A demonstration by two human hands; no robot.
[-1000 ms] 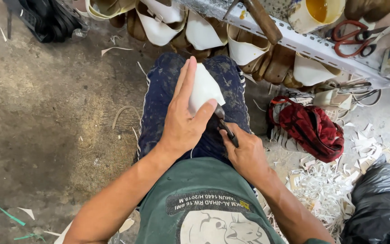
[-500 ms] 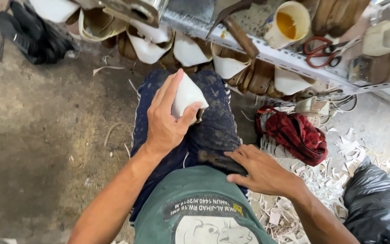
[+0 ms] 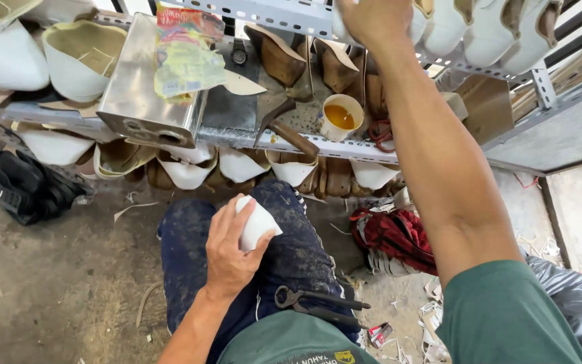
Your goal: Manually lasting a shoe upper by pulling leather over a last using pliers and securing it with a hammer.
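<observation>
Workshop floor (image 3: pixel 48 290), bare concrete, dusty, with paper scraps at lower right. Metal rack (image 3: pixel 271 138) spans the top, two perforated shelves crowded with shoe parts. Big silver metal tin (image 3: pixel 146 87) lies on its side on the lower shelf, a colourful plastic packet (image 3: pixel 183 61) draped over it. White and tan shoe uppers (image 3: pixel 69 57) sit at far left of the shelf; more hang under its edge. Person seated, dark speckled trousers (image 3: pixel 291 256), green shirt (image 3: pixel 506 317). Black plastic bag (image 3: pixel 574 303) at right edge. Red patterned cloth (image 3: pixel 395 236) bunched on the floor beside the right leg. Black shoes (image 3: pixel 18 185) on the floor at left. Right hand (image 3: pixel 368 17) is raised to the upper shelf, closed around something white; what it is, cannot tell, mostly out of frame. Left hand (image 3: pixel 230 246) rests over the lap, fingers wrapped round a white shoe piece (image 3: pixel 256 222), above the left thigh. Black pincers (image 3: pixel 318 305) lie on the lap, untouched. Hammer (image 3: pixel 284 128) lies on the lower shelf next to a white cup of amber glue (image 3: pixel 340 116). Red-handled scissors (image 3: pixel 380 131) just right of the cup.
</observation>
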